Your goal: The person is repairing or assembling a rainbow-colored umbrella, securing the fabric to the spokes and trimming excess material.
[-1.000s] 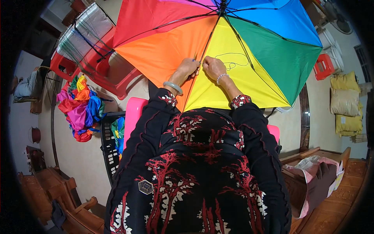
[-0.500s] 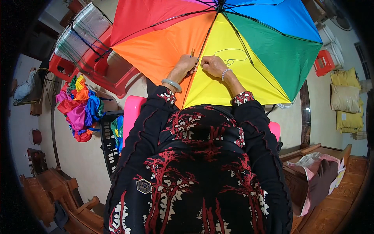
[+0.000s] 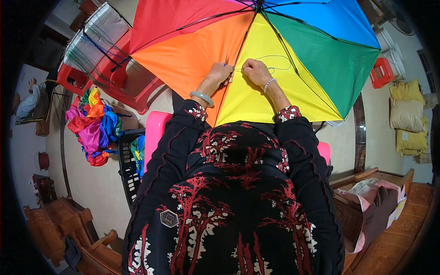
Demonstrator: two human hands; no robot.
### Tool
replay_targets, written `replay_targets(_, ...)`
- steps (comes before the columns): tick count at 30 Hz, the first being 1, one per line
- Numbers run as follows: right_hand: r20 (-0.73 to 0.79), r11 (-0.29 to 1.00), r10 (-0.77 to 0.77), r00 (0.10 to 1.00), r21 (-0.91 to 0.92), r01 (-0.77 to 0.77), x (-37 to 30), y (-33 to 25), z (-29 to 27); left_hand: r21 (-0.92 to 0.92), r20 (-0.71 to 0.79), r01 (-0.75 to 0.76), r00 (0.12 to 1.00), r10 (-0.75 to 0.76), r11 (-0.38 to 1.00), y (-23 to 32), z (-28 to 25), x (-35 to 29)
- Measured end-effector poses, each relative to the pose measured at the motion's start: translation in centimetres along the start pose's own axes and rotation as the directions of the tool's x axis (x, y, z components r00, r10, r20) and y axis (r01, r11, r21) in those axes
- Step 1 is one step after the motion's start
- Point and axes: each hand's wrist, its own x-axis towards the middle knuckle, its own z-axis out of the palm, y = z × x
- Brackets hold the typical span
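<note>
Head view: two hands (image 3: 221,74) (image 3: 257,73), one umbrella (image 3: 262,43), one thread (image 3: 276,56) (looped).

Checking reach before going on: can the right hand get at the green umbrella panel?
Likely yes: the right hand is over the adjoining yellow panel; the thin rib and thread between it and the green panel hardly block.

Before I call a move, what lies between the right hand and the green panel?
In the head view, the yellow panel with a loop of thin thread and a dark rib.
</note>
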Motion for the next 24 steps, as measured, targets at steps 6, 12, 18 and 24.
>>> replay_targets(6, -0.058, 0.998, 0.024, 0.998, -0.052, -0.027, -0.2, 0.1, 0.2, 0.032, 0.019, -0.031, 0.999, 0.03, 0.999, 0.5, 0.3, -1.0)
replay_targets(12, -0.29, 0.98, -0.169, 0.942, -0.151, 0.13, 0.8, -0.2, 0.3, 0.009, -0.009, -0.035, 0.999, 0.035, 0.999, 1.4, 0.1, -0.7)
replay_targets(18, -0.037, 0.928, -0.208, 0.977, -0.322, 0.185, -0.2, -4.0, 1.5, 0.413, 0.037, -0.73, 0.611, 0.791, 0.545, -2.8, -1.8, 1.5)
replay_targets(24, 0.012, 0.829, -0.338, 0.941, -0.47, 0.303, -1.5, -3.7, 2.8, 0.883, 0.215, -0.448, 0.651, 0.728, 0.14, -5.4, 1.1, 4.9)
